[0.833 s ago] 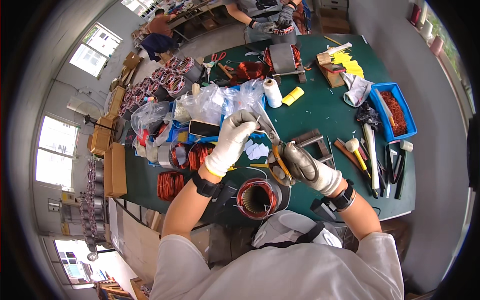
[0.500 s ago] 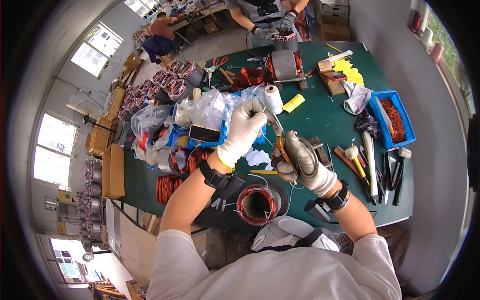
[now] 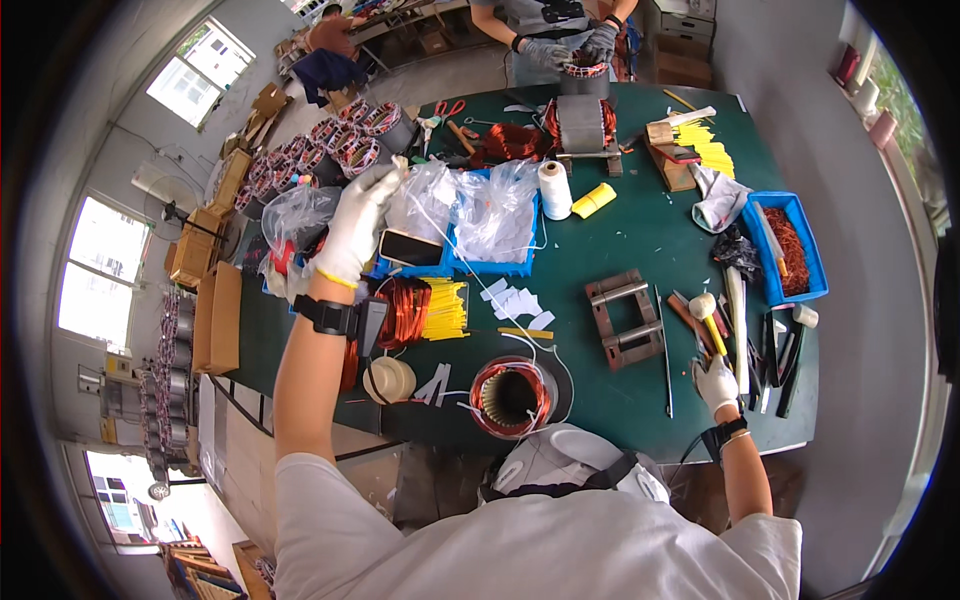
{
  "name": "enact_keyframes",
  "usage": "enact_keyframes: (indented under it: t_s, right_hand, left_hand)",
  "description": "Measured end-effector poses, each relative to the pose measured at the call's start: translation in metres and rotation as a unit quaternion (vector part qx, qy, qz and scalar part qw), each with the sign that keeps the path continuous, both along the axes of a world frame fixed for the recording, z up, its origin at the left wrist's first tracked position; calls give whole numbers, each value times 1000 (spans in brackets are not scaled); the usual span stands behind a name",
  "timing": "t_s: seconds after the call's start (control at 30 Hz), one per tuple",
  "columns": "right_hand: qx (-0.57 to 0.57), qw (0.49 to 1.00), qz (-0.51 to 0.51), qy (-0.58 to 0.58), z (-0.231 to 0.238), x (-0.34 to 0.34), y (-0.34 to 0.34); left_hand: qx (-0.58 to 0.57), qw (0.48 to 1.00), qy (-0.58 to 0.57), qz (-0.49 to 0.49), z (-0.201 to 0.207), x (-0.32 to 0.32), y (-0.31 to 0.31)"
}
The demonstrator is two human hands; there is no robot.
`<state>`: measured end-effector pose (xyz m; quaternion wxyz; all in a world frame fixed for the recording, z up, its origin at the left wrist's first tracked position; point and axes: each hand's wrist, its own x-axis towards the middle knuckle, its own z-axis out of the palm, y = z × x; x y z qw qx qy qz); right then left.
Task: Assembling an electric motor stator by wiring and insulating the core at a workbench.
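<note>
My left hand (image 3: 362, 218), in a white glove, is raised over the left part of the bench with its fingers pinched on a white cord (image 3: 462, 245). The cord slants down to a stator (image 3: 548, 392) with red-brown copper windings, standing at the bench's near edge. White cord ends stick out around its rim. At the right, my gloved right hand (image 3: 716, 388) is low over the lower handle end of a mallet (image 3: 712, 325) with a pale head and yellow handle. Whether its fingers grip anything is hidden. No scissors show in it.
A metal cradle (image 3: 597, 318) and a thin rod (image 3: 664, 350) lie mid-right. Blue bins with plastic bags (image 3: 490, 215), a thread cone (image 3: 554, 190), copper coils (image 3: 404, 312) and yellow strips (image 3: 445, 308) surround them. Across the bench a co-worker's gloved hands (image 3: 600, 42) touch another stator.
My left hand has moved left and up, drawing the cord out long. My right hand has moved right and down to the mallet; the orange-handled scissors it held no longer show.
</note>
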<state>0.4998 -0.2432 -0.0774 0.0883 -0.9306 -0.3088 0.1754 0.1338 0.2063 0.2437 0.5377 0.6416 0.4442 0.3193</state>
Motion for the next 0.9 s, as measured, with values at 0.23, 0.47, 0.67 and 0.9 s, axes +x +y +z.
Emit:
enact_keyframes:
  t_s: [0.23, 0.47, 0.67, 0.9]
  right_hand:
    - [-23, 997, 74, 20, 62, 5, -5]
    - [480, 800, 333, 134, 291, -133, 85]
    - [608, 757, -58, 231, 288, -107, 54]
    - [701, 675, -200, 116, 288, 7, -139]
  left_hand:
    - [83, 951, -96, -283, 80, 58, -102]
    - [-58, 842, -252, -473, 112, 93, -219]
    - [-175, 869, -348, -305, 128, -27, -235]
    - [12, 935, -352, -38, 109, -274, -233]
